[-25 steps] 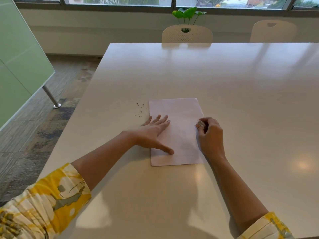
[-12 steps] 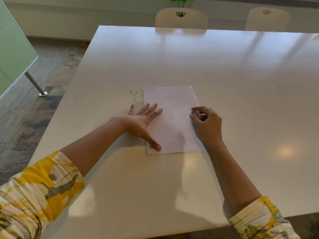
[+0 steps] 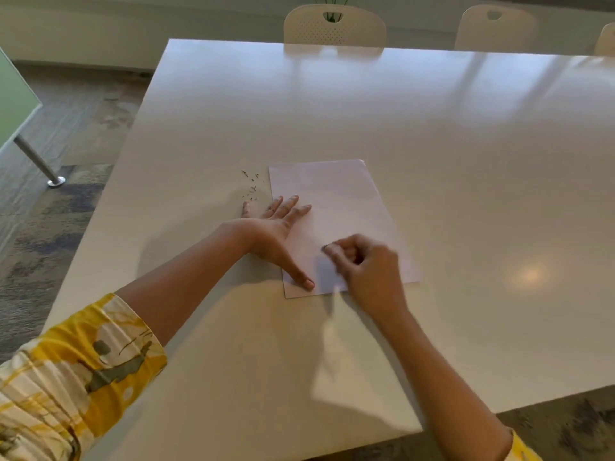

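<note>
Glossy white surface [image 3: 466, 194]; dark specks [image 3: 252, 187] scattered on it. Perforated cream chair [image 3: 334, 28], second chair [image 3: 494, 29] at far edge. Green panel [image 3: 13, 104], metal leg [image 3: 36, 161] at left.

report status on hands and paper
Left hand flat, pressing paper. Right hand curled over its near part, grip blurred. Dark specks left of paper, apart.

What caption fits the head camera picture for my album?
Left hand presses white paper flat on a table; right hand curls over it.
</note>
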Demonstrator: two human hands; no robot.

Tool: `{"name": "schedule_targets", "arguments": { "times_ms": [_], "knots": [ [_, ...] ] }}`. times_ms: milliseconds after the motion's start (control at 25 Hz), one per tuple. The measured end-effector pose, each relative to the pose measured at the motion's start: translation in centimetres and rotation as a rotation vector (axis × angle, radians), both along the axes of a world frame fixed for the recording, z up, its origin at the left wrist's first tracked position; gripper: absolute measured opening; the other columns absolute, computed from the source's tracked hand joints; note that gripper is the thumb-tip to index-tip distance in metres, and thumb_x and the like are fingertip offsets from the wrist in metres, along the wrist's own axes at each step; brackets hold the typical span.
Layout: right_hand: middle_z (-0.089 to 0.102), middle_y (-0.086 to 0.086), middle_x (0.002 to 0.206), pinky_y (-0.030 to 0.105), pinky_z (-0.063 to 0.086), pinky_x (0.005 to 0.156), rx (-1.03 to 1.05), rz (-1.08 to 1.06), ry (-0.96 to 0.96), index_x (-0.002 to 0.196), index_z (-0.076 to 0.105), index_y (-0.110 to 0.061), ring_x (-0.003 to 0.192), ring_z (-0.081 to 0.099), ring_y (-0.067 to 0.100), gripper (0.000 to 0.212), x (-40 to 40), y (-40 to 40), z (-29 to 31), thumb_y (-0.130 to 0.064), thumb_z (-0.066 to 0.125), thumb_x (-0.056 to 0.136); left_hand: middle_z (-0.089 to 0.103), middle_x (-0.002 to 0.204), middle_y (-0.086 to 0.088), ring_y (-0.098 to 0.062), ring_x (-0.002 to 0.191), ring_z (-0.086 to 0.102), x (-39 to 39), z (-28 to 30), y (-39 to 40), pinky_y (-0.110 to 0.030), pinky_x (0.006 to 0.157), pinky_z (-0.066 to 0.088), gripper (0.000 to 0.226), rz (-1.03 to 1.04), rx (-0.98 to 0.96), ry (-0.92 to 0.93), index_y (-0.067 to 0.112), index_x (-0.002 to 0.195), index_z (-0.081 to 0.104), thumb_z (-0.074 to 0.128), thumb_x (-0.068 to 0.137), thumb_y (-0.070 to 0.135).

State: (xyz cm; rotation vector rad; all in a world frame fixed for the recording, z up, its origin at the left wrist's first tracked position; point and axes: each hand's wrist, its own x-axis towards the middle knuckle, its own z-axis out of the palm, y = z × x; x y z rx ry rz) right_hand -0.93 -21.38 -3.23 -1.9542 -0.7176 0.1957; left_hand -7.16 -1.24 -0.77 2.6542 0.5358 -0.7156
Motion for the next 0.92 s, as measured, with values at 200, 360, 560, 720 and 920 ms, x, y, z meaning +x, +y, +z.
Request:
{"name": "schedule_targets", "arguments": {
  "times_ms": [200, 360, 560, 720, 920],
  "knots": [
    [0.064, -0.006, 0.060, 0.026, 0.044, 0.055, -0.141, -0.148, -0.033, 0.075, 0.067, -0.018, 0.055, 0.056, 0.005, 0.011, -0.9, -1.6, 0.0, -0.026, 0.070, 0.081, -0.038, 0.155, 0.020, -0.008, 0.143, -0.035, 0.0, -0.5, 0.3, -0.064, 0.109, -0.025, 0.163, -0.011, 0.021, -0.030, 0.048, 0.149, -0.025, 0.066, 0.023, 0.096],
    [0.066, -0.004, 0.066, 0.027, 0.041, 0.062, -0.218, -0.387, -0.095, 0.078, 0.070, -0.014, 0.068, 0.064, 0.018, 0.010, 1.1, -2.7, 1.6, -0.023, 0.067, 0.082, -0.039, 0.155, 0.021, -0.008, 0.143, -0.036, -0.2, -0.7, 0.4, -0.062, 0.107, -0.028, 0.164, -0.013, 0.022, -0.044, 0.048, 0.149, -0.025, 0.063, 0.020, 0.099],
    [0.068, -0.005, 0.069, 0.026, 0.049, 0.062, -0.229, -0.091, -0.097, 0.082, 0.072, -0.017, 0.065, 0.064, 0.011, 0.008, -3.8, 1.9, 1.2, -0.025, 0.069, 0.081, -0.038, 0.156, 0.017, -0.013, 0.145, -0.034, 0.2, -0.6, 0.2, -0.064, 0.108, -0.025, 0.164, -0.026, 0.058, -0.035, 0.045, 0.148, -0.027, 0.060, 0.020, 0.100],
    [0.072, 0.000, 0.074, 0.029, 0.050, 0.070, -0.278, -0.405, -0.065, 0.081, 0.073, -0.014, 0.076, 0.069, 0.020, 0.012, 0.8, -2.7, 2.4, -0.024, 0.067, 0.082, -0.040, 0.154, 0.020, -0.012, 0.143, -0.037, 0.1, -0.4, 0.4, -0.066, 0.106, -0.026, 0.168, -0.023, 0.013, -0.025, 0.047, 0.148, -0.026, 0.064, 0.016, 0.099],
    [0.069, -0.005, 0.065, 0.021, 0.048, 0.057, -0.224, -0.137, -0.016, 0.077, 0.071, -0.018, 0.060, 0.063, 0.005, 0.010, -4.0, 0.9, 0.9, -0.025, 0.068, 0.082, -0.041, 0.154, 0.019, -0.012, 0.143, -0.037, 0.0, -0.5, 0.3, -0.067, 0.109, -0.023, 0.171, -0.027, 0.029, -0.023, 0.046, 0.147, -0.028, 0.057, 0.011, 0.102]
  ]
}}
